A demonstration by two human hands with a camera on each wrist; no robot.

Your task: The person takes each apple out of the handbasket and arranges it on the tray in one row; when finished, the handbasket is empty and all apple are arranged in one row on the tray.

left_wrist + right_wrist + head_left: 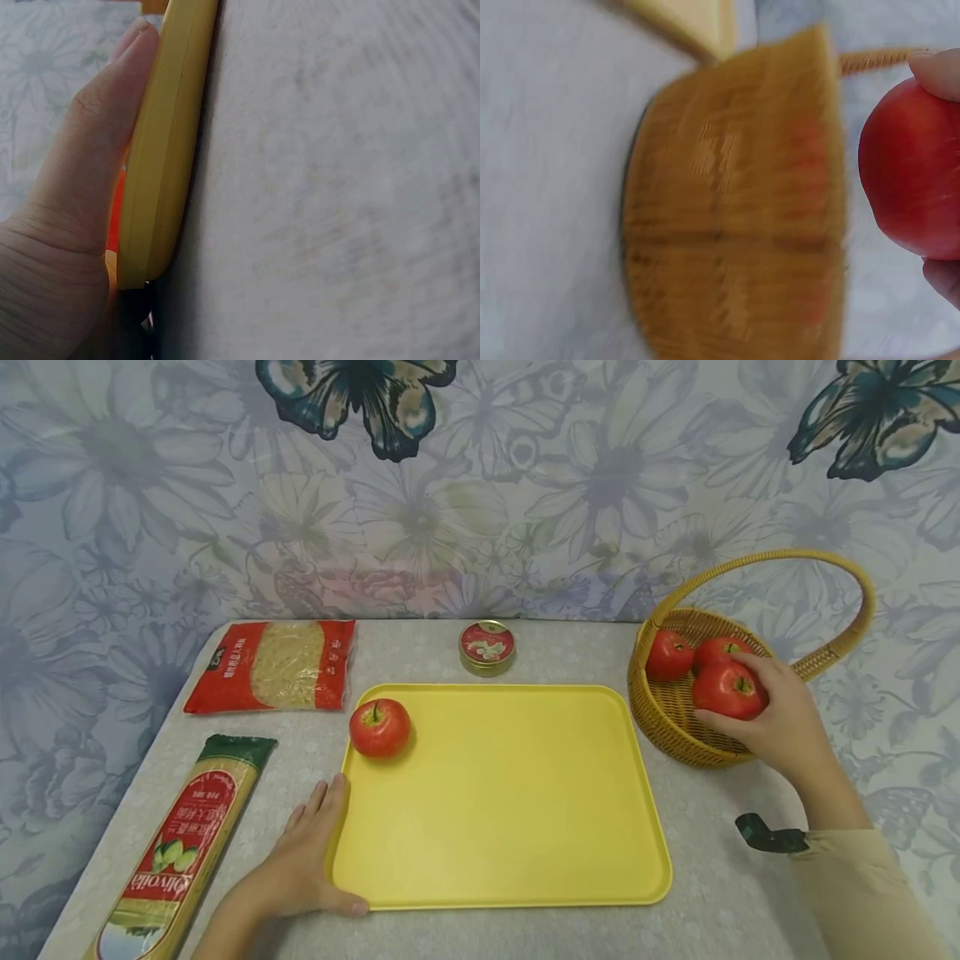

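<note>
My right hand (pixel 787 727) grips a red apple (pixel 726 689) over the wicker basket (pixel 693 752). In the right wrist view that apple (pixel 915 172) is above the basket's rim, between thumb and fingers. Two more apples, one at the left (pixel 670 656) and one partly hidden behind the held one (pixel 718 650), lie inside the basket. Another apple (pixel 379 727) sits at the far left corner of the yellow tray (pixel 502 802). With fingers straight, my left hand (pixel 307 860) touches the tray's left edge; its thumb (pixel 94 135) lies against the tray's side.
Left of the tray lie a red bag of pasta (pixel 281 666) and a long spaghetti pack (pixel 183 852). A small round tin (pixel 487 647) stands behind the tray. The basket's tall handle (pixel 795 556) arches over its right side. A floral-patterned wall (pixel 420 527) closes off the back.
</note>
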